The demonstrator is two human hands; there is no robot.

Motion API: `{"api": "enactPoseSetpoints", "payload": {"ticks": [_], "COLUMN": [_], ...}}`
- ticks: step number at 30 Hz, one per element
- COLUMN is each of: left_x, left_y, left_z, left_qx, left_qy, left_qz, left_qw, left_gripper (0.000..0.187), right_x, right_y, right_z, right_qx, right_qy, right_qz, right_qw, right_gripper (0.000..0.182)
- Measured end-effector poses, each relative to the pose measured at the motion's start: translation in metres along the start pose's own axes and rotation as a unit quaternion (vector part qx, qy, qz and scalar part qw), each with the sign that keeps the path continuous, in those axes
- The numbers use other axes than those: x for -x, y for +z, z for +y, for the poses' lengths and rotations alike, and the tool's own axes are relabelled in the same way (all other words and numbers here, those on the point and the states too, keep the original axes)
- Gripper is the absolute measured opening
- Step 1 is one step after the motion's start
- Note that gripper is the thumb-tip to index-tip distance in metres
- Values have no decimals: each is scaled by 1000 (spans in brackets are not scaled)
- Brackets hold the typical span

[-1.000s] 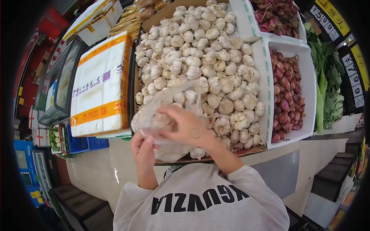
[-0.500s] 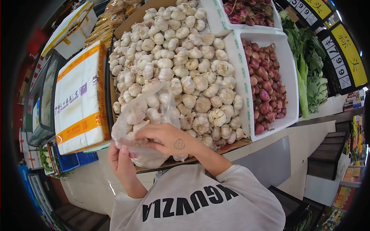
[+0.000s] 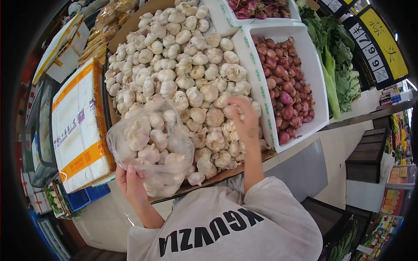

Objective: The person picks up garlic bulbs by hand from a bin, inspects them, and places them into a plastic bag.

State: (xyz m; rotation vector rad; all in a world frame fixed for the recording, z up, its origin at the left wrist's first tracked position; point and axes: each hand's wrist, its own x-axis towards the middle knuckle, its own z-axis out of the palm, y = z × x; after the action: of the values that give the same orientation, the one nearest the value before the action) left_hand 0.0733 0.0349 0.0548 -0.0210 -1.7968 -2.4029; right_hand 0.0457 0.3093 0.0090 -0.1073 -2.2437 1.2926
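Note:
A clear plastic bag [image 3: 185, 150] with several garlic bulbs inside rests at the near left of the garlic pile [image 3: 167, 65]. My left hand [image 3: 130, 182] pinches the bag's near left edge between thumb and fingers. Over the right part of the pile is my right hand [image 3: 246, 117], slightly blurred. Its fingers are apart and point toward the pale bulbs beneath, with nothing visible held in them. Whether the fingertips touch a bulb is hard to make out.
Right of the garlic stands a white foam box [image 3: 324, 104] of shallots [image 3: 285, 87], with leafy greens [image 3: 344, 56] beyond it. A taped foam box [image 3: 80, 126] stands at left. A yellow and black price sign [image 3: 376, 43] is at far right.
My right hand has left the bag and moved right, over the loose garlic. My left hand keeps hold of the bag, whose garlic now shows more fully. The view has shifted slightly.

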Motion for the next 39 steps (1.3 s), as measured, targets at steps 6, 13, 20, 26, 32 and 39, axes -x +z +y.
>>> {"api": "enactPoseSetpoints", "payload": {"ticks": [6,13,20,26,32,39], "left_x": [-1,-2,-2,-1,1,-2], "left_y": [5,0,-5,-7,0,-8], "left_z": [1,-1,-3,-2,-2,-1], "left_qx": [-9,-5,5,13,4,2], "left_qy": [-5,-2,5,-8,-5,-2], "left_qz": [37,35,24,10,47,-18], "left_qw": [999,999,1000,1000,999,1000], "left_gripper": [12,17,17,15,14,12], "right_x": [19,21,16,23,41,52], "right_y": [-41,-35,-32,-38,-60,-40], "right_z": [21,37,40,35,13,-16], "right_qx": [108,343,352,348,28,-694], "right_qy": [173,59,105,98,102,337], "right_qz": [26,-86,-125,-109,-43,-42], "right_qw": [979,934,922,926,993,635], "right_gripper": [28,54,59,56,52,54]}}
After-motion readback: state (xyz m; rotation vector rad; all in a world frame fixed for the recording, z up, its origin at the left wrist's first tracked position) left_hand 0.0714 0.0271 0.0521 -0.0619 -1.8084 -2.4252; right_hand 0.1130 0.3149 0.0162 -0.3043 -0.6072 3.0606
